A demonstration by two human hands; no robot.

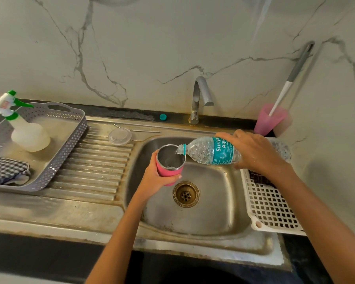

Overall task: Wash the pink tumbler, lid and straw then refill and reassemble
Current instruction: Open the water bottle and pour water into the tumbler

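Observation:
My left hand point(154, 177) grips the pink tumbler point(169, 163) over the steel sink point(205, 220); its steel inside shows a little water at the bottom. My right hand point(252, 150) holds a clear water bottle point(209, 151) with a teal label, tipped on its side, its open mouth at the tumbler's rim. The clear lid point(120, 136) lies flat on the ribbed drainboard, left of the basin. A thin metal straw point(139, 130) lies just behind the lid. A teal bottle cap point(163, 117) sits on the ledge near the faucet.
The faucet point(200, 97) rises behind the basin. A grey perforated tray point(70, 138) on the left holds a spray bottle point(23, 128) and a checked cloth point(6, 170). A white lattice basket point(268, 208) sits right of the sink. A pink cup point(270, 119) holds a brush.

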